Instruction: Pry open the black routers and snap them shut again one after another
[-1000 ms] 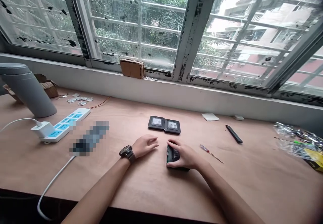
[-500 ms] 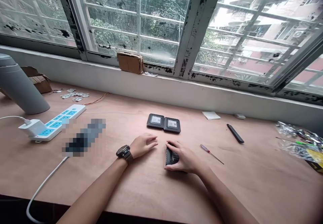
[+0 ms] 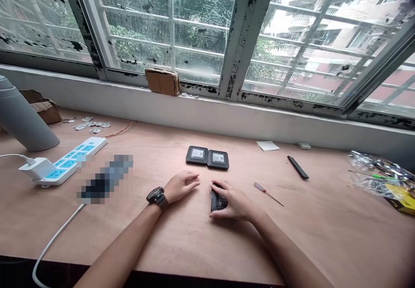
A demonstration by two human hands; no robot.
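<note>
My right hand (image 3: 235,202) lies over a small black device (image 3: 216,201) on the wooden table (image 3: 194,236), fingers curled around it. My left hand (image 3: 180,185), with a dark watch (image 3: 156,196) on the wrist, rests flat on the table just left of the device, fingers stretched out and holding nothing. Two more black devices with white labels (image 3: 207,157) sit side by side just beyond both hands.
A red-handled screwdriver (image 3: 267,193) and a black bar (image 3: 298,167) lie to the right. A white power strip (image 3: 69,160) with a charger, a grey cylinder (image 3: 22,119) and a blurred object (image 3: 103,179) are at the left. Plastic bags (image 3: 379,173) sit far right.
The view has drifted slightly. Both hands stay in place, the right one still over the black device.
</note>
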